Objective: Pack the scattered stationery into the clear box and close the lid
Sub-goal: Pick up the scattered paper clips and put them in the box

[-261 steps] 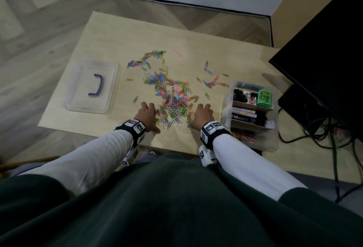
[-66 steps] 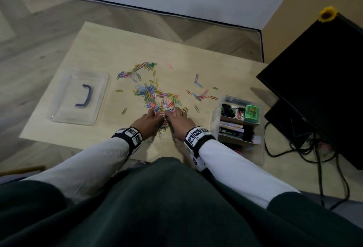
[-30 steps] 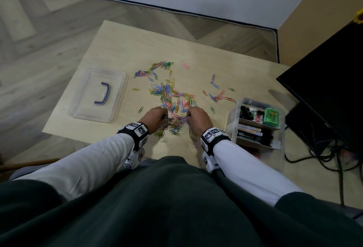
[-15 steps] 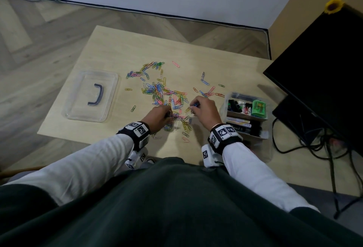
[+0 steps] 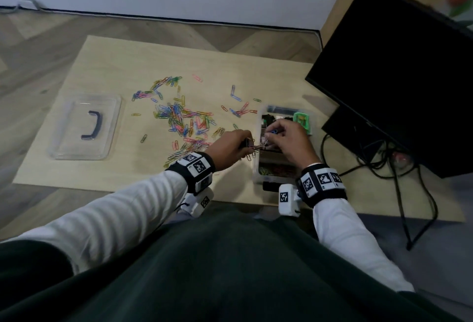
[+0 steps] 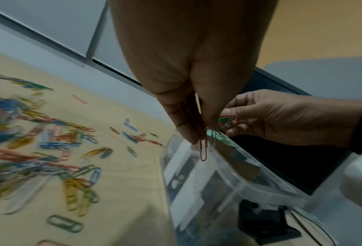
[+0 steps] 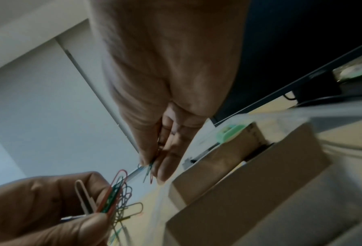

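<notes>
Several coloured paper clips point(image 5: 184, 119) lie scattered over the middle of the wooden table point(image 5: 107, 65). The clear box point(image 5: 257, 168) stands at the table's right, holding stationery and a green item point(image 5: 302, 120). My left hand point(image 5: 245, 142) pinches a bunch of clips point(image 7: 112, 204) just at the box's left rim; a red one point(image 6: 203, 149) dangles from its fingers. My right hand point(image 5: 277, 134) pinches a few clips point(image 6: 226, 119) over the open box. The clear lid point(image 5: 87, 127) with its dark handle lies flat at the table's left.
A black monitor point(image 5: 399, 73) leans at the right, with cables point(image 5: 409, 168) trailing behind the box. Wooden floor surrounds the low table. Cardboard dividers point(image 7: 238, 174) split the box into compartments.
Both hands have lifted off the pile with clips in them and moved right, to the box. Earlier they were raking the clips together near the front edge.
</notes>
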{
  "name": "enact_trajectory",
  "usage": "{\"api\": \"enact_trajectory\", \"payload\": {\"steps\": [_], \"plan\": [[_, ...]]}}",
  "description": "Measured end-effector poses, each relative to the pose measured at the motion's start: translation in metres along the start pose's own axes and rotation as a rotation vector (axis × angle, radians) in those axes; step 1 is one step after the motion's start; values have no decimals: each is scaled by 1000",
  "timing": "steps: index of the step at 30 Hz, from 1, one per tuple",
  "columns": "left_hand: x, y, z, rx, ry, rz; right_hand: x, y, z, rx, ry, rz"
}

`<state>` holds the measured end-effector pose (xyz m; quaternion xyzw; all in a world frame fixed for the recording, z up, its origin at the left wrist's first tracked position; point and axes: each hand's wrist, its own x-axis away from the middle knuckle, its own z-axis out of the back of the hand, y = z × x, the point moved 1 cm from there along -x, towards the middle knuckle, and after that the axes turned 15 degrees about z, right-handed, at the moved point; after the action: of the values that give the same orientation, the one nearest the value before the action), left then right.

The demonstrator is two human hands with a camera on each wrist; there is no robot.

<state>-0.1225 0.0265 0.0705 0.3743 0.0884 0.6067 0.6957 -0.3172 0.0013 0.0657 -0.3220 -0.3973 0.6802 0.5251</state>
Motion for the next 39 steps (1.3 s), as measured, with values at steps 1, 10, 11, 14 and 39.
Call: {"api": "enact_trajectory", "payload": {"steps": [1, 10, 11, 14, 39], "plan": [[0, 9, -6, -20, -10, -19, 5, 3, 8, 19, 2, -4], [-8, 51, -21, -236, -60, -35, 46, 28, 51, 73, 57, -54], [-7, 55, -20, -253, -60, -39, 49, 31, 52, 77, 59, -58], [-6, 70, -17, -224, -52, -97, 55, 36, 56, 119, 61, -57], [-31, 92, -85, -290, -128, -120, 78, 47, 84, 254, 38, -36]]}}
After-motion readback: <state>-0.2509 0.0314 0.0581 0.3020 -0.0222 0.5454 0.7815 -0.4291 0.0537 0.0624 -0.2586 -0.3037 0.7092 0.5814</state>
